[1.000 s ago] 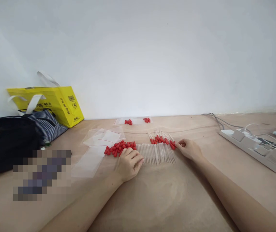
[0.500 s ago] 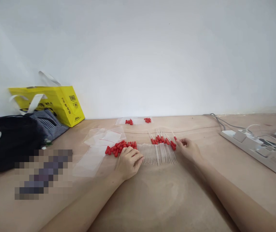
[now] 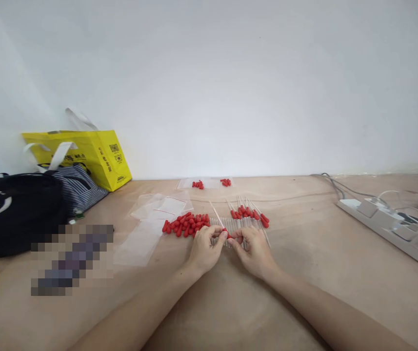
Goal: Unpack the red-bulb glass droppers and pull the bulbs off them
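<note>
Between my two hands is a dropper with a thin clear tube (image 3: 214, 213) slanting up and left and a red rubber bulb (image 3: 227, 233) at its lower end. My left hand (image 3: 208, 247) pinches it where tube and bulb meet. The fingers of my right hand (image 3: 253, 246) are closed on the bulb. Below the hands lies a row of clear tubes (image 3: 238, 224), partly hidden. A pile of loose red bulbs (image 3: 187, 224) is just left of my left hand. Several droppers with red bulbs (image 3: 247, 211) lie behind my right hand, tubes pointing away.
Clear plastic bags (image 3: 139, 241) lie left of the pile. A bag with red bulbs and tubes (image 3: 209, 183) is near the wall. At left stand a yellow bag (image 3: 117, 168), a striped bag (image 3: 79, 187) and a black bag (image 3: 18, 214). A power strip (image 3: 388, 231) with cords is at right.
My right hand has moved left from beside the droppers, where it held a red-bulbed dropper. My left hand has shifted slightly right. Both hands now meet at one dropper.
</note>
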`<state>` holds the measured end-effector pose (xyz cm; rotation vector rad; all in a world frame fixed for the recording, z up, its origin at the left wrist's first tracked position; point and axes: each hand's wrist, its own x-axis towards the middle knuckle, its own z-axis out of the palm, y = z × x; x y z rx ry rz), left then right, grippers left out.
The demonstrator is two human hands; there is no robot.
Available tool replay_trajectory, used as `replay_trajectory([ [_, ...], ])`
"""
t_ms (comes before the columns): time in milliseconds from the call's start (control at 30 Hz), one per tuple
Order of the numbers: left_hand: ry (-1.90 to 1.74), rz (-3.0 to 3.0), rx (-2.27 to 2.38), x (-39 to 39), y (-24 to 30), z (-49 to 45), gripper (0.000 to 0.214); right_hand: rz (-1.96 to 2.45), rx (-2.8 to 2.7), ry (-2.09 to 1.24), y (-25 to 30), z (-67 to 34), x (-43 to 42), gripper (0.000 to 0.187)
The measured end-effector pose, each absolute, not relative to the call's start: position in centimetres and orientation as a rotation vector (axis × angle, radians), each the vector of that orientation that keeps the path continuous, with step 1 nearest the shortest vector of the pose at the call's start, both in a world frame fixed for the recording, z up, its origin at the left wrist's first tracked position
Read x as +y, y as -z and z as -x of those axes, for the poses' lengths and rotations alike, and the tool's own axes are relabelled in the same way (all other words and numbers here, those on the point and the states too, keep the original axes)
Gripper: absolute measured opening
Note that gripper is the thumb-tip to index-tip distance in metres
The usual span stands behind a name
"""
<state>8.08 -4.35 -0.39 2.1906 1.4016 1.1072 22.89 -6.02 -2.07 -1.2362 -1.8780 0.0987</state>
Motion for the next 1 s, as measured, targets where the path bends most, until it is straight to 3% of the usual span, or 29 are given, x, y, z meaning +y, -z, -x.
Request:
replay_trajectory([
  [167, -1.189, -2.218, 1.369, -4.1, 0.6, -7.7, 0.012, 1.145, -1.947, 0.015, 2.0, -23.0, -5.9, 0.013],
  [367, -1.247, -2.804, 1.484, -2.9, 0.3, -5.9, 0.01, 1.027, -1.805, 0.535, 1.4, -24.5, -5.9, 0.01],
  [500, -1.248, -3.036, 1.364, -2.6, 0.5, -5.7, 0.012, 0.988, -1.905, 0.742, 1.6, -25.1, -5.2, 0.024],
  [600, -1.289, -3.123, 1.308, -2.6, 0.7, -6.0, 0.011, 1.028, -2.058, 0.754, 2.0, -25.1, -4.3, 0.029],
  [833, -1.403, -3.176, 1.219, -2.6, 1.0, -6.3, 0.009, 0.989, -2.122, 0.736, 2.9, -25.0, -3.3, 0.02],
  [1000, -1.222, -3.144, 1.269, -2.6, 0.8, -6.3, 0.015, 0.982, -2.13, 0.7, 2.8, -25.1, -3.4, 0.026],
])
